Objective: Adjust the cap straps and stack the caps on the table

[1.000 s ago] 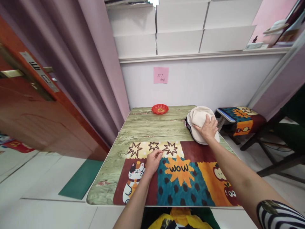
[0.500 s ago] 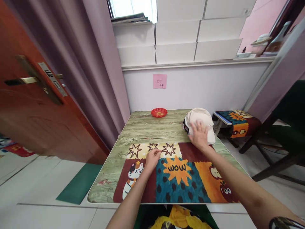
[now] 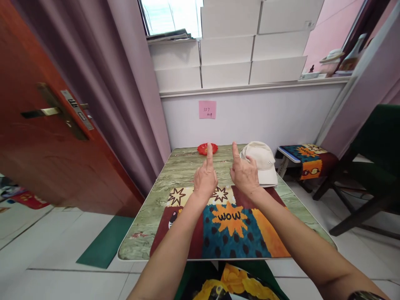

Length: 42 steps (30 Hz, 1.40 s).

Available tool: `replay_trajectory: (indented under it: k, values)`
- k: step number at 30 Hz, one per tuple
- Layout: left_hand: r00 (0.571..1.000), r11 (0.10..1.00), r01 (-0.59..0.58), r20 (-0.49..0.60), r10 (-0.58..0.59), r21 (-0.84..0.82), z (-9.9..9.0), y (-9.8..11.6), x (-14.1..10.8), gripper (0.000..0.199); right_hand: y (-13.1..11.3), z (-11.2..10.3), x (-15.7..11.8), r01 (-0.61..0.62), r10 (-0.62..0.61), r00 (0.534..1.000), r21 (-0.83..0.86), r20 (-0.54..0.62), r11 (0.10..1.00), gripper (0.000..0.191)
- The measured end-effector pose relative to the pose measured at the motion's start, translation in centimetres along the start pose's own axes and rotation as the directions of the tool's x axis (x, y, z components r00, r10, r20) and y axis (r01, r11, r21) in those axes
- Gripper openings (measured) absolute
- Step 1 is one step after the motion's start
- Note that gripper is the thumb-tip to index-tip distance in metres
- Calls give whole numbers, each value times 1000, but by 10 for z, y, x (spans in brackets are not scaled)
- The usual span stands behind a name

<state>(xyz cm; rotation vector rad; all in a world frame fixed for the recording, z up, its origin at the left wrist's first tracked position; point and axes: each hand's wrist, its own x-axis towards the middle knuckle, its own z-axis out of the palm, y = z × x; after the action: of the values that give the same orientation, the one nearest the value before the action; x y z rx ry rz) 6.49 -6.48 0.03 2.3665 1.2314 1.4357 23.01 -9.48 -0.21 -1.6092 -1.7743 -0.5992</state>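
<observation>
Bare left hand (image 3: 205, 179) and bare right hand (image 3: 245, 175) are raised over a table (image 3: 133, 246), a gap between them, each with 1 index finger pointing up and away from the wearer. On both, the index finger stands apart from the other fingers, which are curled. Neither hand grips anything.

A cream baseball cap (image 3: 261, 152) sits at the table's far right, its brim toward the wearer. The right hand overlaps the cap's left side in this view; whether they touch cannot be told. A red scalloped dish (image 3: 201, 149) lies near the far edge, partly hidden behind the left index fingertip.

The tabletop has a green wood-grain print. Across its near half spreads a colorful placemat (image 3: 234, 243) reading "WOW" on an orange burst, with 2 brown star outlines clearly visible above; the forearms cross over it.

On the pale wall beyond, a pink paper note (image 3: 207, 110) reads "357", with smaller writing below. To the right are a low side table (image 3: 289, 154) with a similar printed cover and a dark green chair (image 3: 375, 133). To the left are a mauve curtain (image 3: 134, 83) and a reddish-brown door (image 3: 40, 166) with a metal handle.
</observation>
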Motion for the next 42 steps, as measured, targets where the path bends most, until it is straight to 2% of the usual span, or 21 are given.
replay_trajectory:
  k: [2, 7, 14, 16, 18, 20, 21, 22, 23, 24, 25, 28, 30, 32, 35, 38, 42]
  values:
    - [999, 1000, -6, -48, 6, 1, -2, 1, 1, 78, -3, -5, 3, -9, 8, 999, -24, -35, 1000, 93]
    - [1000, 996, -12, -25, 14, 88, 0, 1, -7, 76, -4, -6, -2, -29, 28, 999, -49, -18, 998, 92]
    - [986, 954, 92, 108, -128, 284, -5, 15, -10, 92, -2, -7, -5, -22, 22, 1000, -30, -12, 999, 92]
    - [977, 951, 109, 147, -156, 289, -6, 12, -11, 95, 1, -4, -9, -11, 10, 1000, 48, 19, 999, 89]
    - [964, 954, 109, 206, -170, 278, -3, -1, -17, 90, 10, 6, -19, -38, 17, 994, 197, 108, 980, 84]
    - [940, 953, 97, 288, -183, 287, 3, -25, -29, 75, 24, 23, -36, -186, 91, 965, 398, 246, 898, 71]
    - [924, 948, 92, 329, -196, 304, 7, -40, -38, 63, 33, 34, -47, -307, 158, 933, 489, 323, 817, 60]
    - [907, 944, 82, 368, -204, 320, 12, -56, -48, 52, 42, 44, -58, -451, 254, 883, 565, 394, 692, 46]
    - [891, 942, 77, 401, -212, 326, 18, -72, -59, 46, 51, 54, -70, -585, 369, 811, 613, 454, 531, 33]
    - [874, 940, 86, 427, -230, 330, 23, -88, -70, 43, 60, 64, -81, -642, 429, 765, 615, 480, 458, 23]
    - [863, 937, 103, 438, -251, 335, 28, -102, -81, 43, 68, 72, -91, -687, 482, 719, 613, 500, 389, 19]
    - [863, 932, 145, 417, -284, 334, 42, -132, -110, 53, 84, 88, -112, -770, 610, 582, 606, 538, 201, 32]
    - [882, 938, 148, 387, -268, 312, 48, -142, -123, 54, 89, 93, -119, -785, 679, 476, 618, 558, 43, 37]
    - [901, 947, 140, 360, -242, 288, 51, -148, -131, 52, 92, 95, -119, -762, 734, 375, 639, 566, -103, 34]
    - [918, 956, 139, 328, -221, 257, 53, -153, -135, 48, 97, 95, -115, -686, 786, 252, 677, 564, -266, 23]
    - [931, 962, 144, 298, -211, 231, 53, -157, -135, 45, 102, 94, -110, -600, 809, 174, 712, 562, -365, 14]
    - [937, 965, 144, 284, -205, 220, 52, -158, -136, 43, 107, 91, -102, -514, 824, 113, 743, 555, -430, 17]
